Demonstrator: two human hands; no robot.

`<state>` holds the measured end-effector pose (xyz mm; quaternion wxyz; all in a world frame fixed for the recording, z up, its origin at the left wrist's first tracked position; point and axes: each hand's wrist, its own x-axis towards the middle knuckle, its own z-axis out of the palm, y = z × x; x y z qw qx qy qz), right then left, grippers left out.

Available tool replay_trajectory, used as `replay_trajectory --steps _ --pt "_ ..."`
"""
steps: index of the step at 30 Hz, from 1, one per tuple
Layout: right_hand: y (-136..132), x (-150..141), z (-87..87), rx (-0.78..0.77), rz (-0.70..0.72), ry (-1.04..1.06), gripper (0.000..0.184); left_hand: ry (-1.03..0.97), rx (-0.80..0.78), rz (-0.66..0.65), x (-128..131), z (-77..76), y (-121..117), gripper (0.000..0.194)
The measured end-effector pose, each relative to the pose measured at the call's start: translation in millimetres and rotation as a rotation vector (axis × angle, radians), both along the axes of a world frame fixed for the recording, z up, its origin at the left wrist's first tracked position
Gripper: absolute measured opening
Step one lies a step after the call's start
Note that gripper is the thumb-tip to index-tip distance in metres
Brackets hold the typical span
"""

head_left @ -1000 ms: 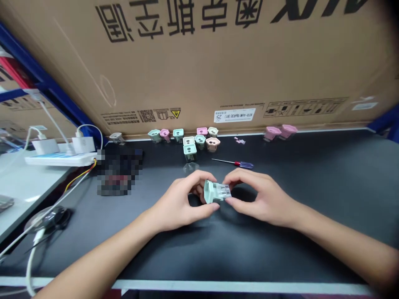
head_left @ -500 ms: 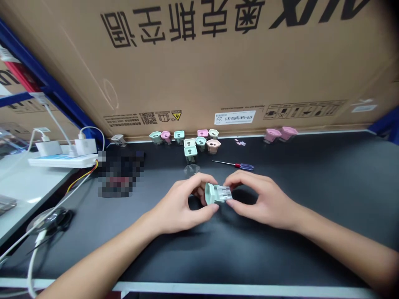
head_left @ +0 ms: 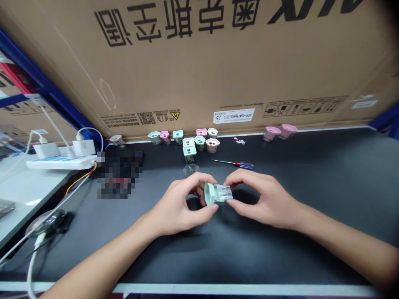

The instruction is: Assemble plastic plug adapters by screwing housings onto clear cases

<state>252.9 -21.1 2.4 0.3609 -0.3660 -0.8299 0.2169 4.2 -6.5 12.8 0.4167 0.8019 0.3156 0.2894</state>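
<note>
Between the fingertips of both hands lies a mint-green pencil sharpener, turned on its side above the black table. My left hand is closed around its wide green end, thumb below and fingers above. At the other end, my right hand pinches the clear part between thumb and fingers. Whether the clear part is fully seated cannot be made out. A clear plastic cover rests just behind my left hand. Beyond my right hand is a screwdriver with a blue and red handle.
Several pastel two-hole sharpeners stand near the cardboard box at the back. Two pink ones are farther right. Small pink pieces lie between. At left are a power strip, cables and a blurred dark object.
The camera view has shifted slightly. Both hands keep nearly the same grip on the pencil sharpener, and nothing else has visibly moved.
</note>
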Motion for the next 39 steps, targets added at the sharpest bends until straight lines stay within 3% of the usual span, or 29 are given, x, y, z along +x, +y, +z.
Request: replay_trajectory --steps 7,20,23,25,27,31,39 --pt "-3 0 1.0 0.049 0.000 -0.023 0.022 0.087 0.076 0.010 -4 6.3 -1 0.037" --pt "-8 0 2.8 0.208 0.019 -0.094 0.021 0.288 0.446 -0.017 -15 23.4 -4 0.038" --pt "-3 7 8.0 0.289 -0.095 -0.096 0.017 0.263 0.589 0.149 -31 31.0 4 0.035" --pt "2 14 11.5 0.309 -0.213 -0.044 0.017 0.110 0.615 0.359 -43 36.7 11 0.037" --pt "6 19 13.4 0.292 -0.250 -0.030 0.017 -0.023 0.593 0.449 -52 40.5 17 0.041" --pt "8 20 10.9 0.256 -0.190 -0.052 0.017 -0.105 0.645 0.436 -52 38.8 23 0.047" --pt "12 19 0.5 0.171 -0.093 -0.151 0.016 -0.043 0.663 0.453 -49 29.1 27 0.051"
